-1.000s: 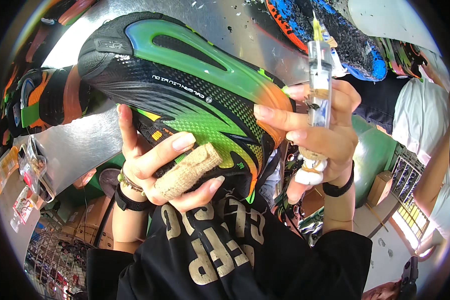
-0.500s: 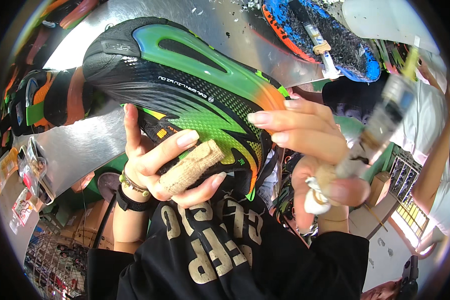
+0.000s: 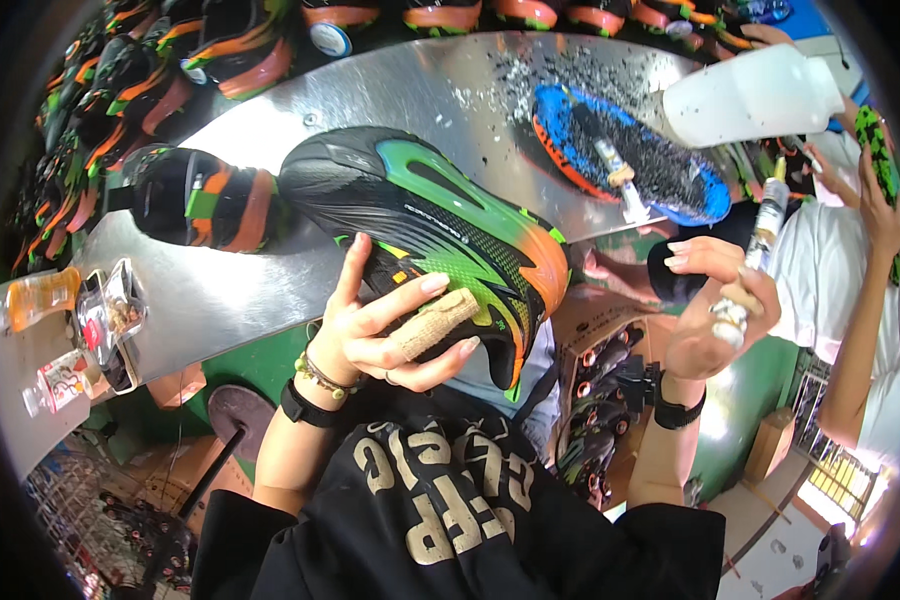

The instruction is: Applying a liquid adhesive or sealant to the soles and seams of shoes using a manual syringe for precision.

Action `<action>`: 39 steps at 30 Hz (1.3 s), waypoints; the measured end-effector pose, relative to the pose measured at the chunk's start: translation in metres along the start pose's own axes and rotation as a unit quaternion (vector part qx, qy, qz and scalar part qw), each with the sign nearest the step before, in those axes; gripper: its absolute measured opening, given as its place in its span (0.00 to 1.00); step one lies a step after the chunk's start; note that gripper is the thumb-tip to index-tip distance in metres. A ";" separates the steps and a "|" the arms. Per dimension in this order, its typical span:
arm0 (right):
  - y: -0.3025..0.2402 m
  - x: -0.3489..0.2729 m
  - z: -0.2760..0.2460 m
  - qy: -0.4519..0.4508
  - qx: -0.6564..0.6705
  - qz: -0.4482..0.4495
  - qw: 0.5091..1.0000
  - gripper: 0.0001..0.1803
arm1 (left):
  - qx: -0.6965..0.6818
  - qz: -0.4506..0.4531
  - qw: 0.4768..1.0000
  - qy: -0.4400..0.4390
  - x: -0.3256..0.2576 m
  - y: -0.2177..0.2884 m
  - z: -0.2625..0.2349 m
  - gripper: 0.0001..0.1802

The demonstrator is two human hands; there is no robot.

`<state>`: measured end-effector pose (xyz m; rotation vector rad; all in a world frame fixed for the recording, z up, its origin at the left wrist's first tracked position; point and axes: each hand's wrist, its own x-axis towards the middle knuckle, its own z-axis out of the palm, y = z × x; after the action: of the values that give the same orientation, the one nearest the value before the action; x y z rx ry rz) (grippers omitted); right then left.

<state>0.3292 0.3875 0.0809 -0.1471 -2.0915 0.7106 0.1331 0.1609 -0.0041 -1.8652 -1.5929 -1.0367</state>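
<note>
A black sneaker with a green and orange sole (image 3: 440, 200) is gripped by my left hand (image 3: 390, 335), its side and part of its sole turned up. A beige fabric wrap (image 3: 438, 322) lies along one finger of that hand. My right hand (image 3: 715, 320) is off to the right, apart from the shoe, closed around a syringe (image 3: 767, 225). The syringe stands nearly upright, its yellowish tip pointing up. White wrapping shows by the right thumb. The shoe's opening and far side are hidden.
On the metal table (image 3: 260, 130) stand another sneaker (image 3: 195, 195), a blue, black-flecked pad (image 3: 660, 150) with a second syringe (image 3: 620, 180), and a white plastic bottle (image 3: 750, 95). Several sneakers line its far edge. Packets (image 3: 45, 300) lie at left. A co-worker's hand (image 3: 880, 205) holds a green-black item at right.
My right hand has moved away from the sneaker to the right with the syringe. The sneaker now appears smaller and farther from the view, still in my left hand.
</note>
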 end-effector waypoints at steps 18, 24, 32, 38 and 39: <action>0.019 0.046 -0.028 -0.141 -0.266 0.124 0.946 0.33 | 0.097 -0.184 0.975 -0.081 0.108 -0.006 -0.036 0.38; -0.008 0.014 -0.040 -0.030 -0.113 0.212 0.970 0.36 | 0.113 -0.289 0.945 -0.100 0.037 0.036 -0.072 0.26; -0.026 -0.023 -0.029 -0.022 -0.156 0.333 0.930 0.11 | 0.060 -0.371 0.870 -0.320 -0.069 0.101 -0.127 0.10; -0.034 0.000 0.001 -0.058 -0.152 0.138 0.977 0.11 | 0.200 -0.384 0.885 -0.170 -0.039 0.069 -0.133 0.16; -0.035 0.005 0.007 -0.073 -0.179 0.077 0.978 0.11 | 0.224 -0.372 0.894 -0.107 -0.030 0.057 -0.135 0.18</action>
<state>0.3263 0.3578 0.1007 -0.4729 -2.3549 0.4367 0.1548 0.0278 0.0596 -1.0829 -2.5209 -0.6377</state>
